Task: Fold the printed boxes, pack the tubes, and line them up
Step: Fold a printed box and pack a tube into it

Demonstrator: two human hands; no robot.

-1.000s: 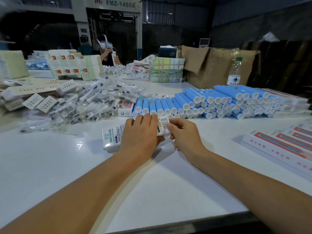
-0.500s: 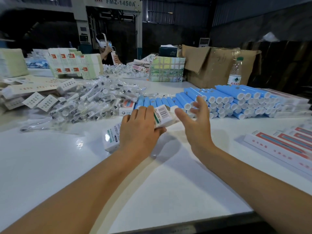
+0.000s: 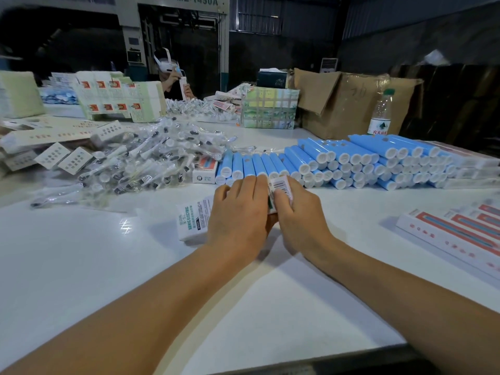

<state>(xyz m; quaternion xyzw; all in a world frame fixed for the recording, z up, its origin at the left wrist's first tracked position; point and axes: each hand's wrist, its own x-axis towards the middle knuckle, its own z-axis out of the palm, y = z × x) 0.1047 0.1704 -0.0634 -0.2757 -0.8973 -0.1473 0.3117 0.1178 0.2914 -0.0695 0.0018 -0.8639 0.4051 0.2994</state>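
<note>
The left hand (image 3: 239, 209) lies palm-down over the printed box (image 3: 193, 216), its fingers curled over the far edge so that it grips the carton against the white table (image 3: 81, 266). The right hand (image 3: 299, 212) meets it at the box's right end — thumb and fingers pinch the barcode flap (image 3: 281, 186), which stands up between the two hands. Both hands are thus clamped on the same box, knuckles nearly touching. Both forearms reach in from the near edge of the table and converge towards the middle; the wrists are low, close to the tabletop.

The box lies on its long side in the middle of the table, its left end with green lettering showing beyond the left hand. Just behind the hands lies a row of blue tubes (image 3: 351, 161) with white caps, stacked in layers and stretching off to the right. Left of them is a heap of clear-wrapped pieces (image 3: 140, 163) — what they are I cannot tell. Finished long boxes (image 3: 454, 234) lie side by side at the right edge.
</note>
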